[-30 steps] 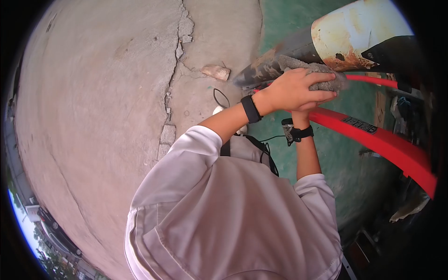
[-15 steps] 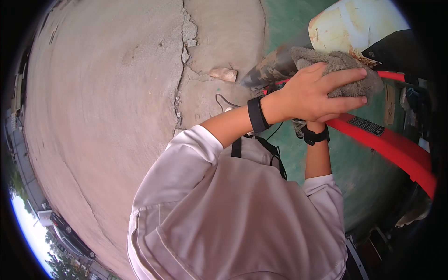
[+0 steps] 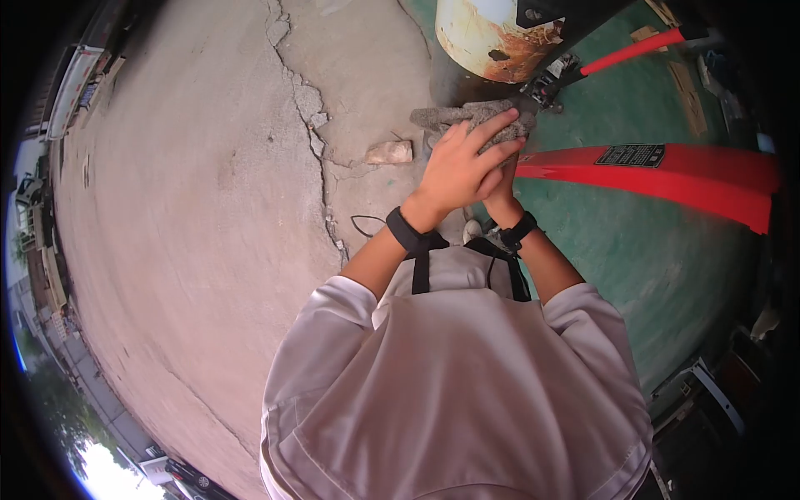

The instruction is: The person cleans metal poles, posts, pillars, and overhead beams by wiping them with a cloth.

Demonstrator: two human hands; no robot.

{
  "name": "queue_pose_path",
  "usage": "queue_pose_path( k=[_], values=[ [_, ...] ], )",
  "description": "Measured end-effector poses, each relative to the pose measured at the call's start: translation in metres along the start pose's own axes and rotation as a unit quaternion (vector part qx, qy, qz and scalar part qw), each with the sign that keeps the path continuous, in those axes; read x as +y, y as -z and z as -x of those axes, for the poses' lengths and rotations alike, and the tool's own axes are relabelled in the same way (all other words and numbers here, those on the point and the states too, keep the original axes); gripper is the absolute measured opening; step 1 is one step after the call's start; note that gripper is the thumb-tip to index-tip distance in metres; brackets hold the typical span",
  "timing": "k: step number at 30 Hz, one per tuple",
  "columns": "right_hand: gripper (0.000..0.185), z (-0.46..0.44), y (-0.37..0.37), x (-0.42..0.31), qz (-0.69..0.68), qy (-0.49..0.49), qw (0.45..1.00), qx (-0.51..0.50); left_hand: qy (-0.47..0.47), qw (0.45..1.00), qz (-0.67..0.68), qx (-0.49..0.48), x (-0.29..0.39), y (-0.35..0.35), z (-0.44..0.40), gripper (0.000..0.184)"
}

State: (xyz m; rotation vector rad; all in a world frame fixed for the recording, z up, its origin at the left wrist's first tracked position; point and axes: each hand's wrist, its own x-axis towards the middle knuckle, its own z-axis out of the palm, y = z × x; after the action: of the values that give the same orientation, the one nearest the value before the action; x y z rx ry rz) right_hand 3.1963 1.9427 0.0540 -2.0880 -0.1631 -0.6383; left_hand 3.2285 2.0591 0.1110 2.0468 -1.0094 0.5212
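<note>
Gray cloth (image 3: 436,117) sits bunched beyond your hands, beside a rust-marked cylinder (image 3: 472,35). Your left hand (image 3: 454,172) lies over it, fingers spread, probably to hold it flat; your right hand (image 3: 502,202) is tucked close by, its grip too hidden to tell.

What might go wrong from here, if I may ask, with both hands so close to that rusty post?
The grey cloth could snag on the rusty rim just above it, and the left hand, its fingers spread over the cloth, might get scraped if it slips upward. A misstep also seems possible: a loose chunk lies on the floor beside the crack.
</note>
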Motion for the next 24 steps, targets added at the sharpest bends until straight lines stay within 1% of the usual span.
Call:
queue_pose_path(
  k=[2, 5, 6, 8, 10, 11, 13, 15, 18, 21, 24],
  values=[
    [0.081, 0.002, -0.006, -0.013, -0.007, -0.026, 1.0, 0.004, 0.037, 0.994, 0.053, 0.094, 0.0, 0.004, 0.013, 0.05],
    [0.082, -0.021, -0.003, -0.037, -0.001, -0.04, 0.998, 0.041, 0.034, 0.978, 0.043, 0.203, 0.016, 0.016, 0.004, 0.052],
    [0.082, -0.029, 0.002, -0.045, 0.001, -0.037, 0.998, 0.049, 0.007, 0.977, 0.046, 0.209, 0.019, 0.019, -0.005, 0.051],
    [0.083, -0.049, 0.023, -0.042, -0.118, 0.003, 0.993, -0.009, -0.043, 0.972, 0.047, 0.225, 0.027, 0.03, -0.032, 0.049],
    [0.083, -0.063, 0.039, -0.044, -0.165, 0.043, 0.985, -0.02, -0.085, 0.97, 0.056, 0.219, 0.034, 0.033, -0.064, 0.05],
    [0.083, -0.068, 0.044, -0.043, -0.161, 0.067, 0.985, -0.012, -0.099, 0.973, 0.052, 0.203, 0.035, 0.031, -0.076, 0.048],
    [0.082, -0.078, 0.048, -0.038, -0.098, 0.122, 0.987, 0.024, -0.125, 0.978, 0.039, 0.162, 0.033, 0.022, -0.086, 0.046],
    [0.082, -0.08, 0.041, -0.027, -0.022, 0.154, 0.986, 0.052, -0.151, 0.982, 0.022, 0.11, 0.028, 0.012, -0.089, 0.045],
    [0.082, -0.064, 0.02, -0.004, 0.048, 0.158, 0.985, 0.053, -0.137, 0.987, 0.006, 0.082, 0.008, -0.028, -0.063, 0.043],
    [0.082, -0.031, -0.003, 0.013, 0.086, 0.144, 0.985, 0.039, -0.09, 0.995, 0.034, 0.018, -0.017, -0.042, -0.016, 0.047],
    [0.082, -0.004, -0.02, 0.024, 0.106, 0.123, 0.987, 0.019, -0.002, 0.996, 0.087, 0.018, -0.027, -0.03, 0.025, 0.051]
  ],
)
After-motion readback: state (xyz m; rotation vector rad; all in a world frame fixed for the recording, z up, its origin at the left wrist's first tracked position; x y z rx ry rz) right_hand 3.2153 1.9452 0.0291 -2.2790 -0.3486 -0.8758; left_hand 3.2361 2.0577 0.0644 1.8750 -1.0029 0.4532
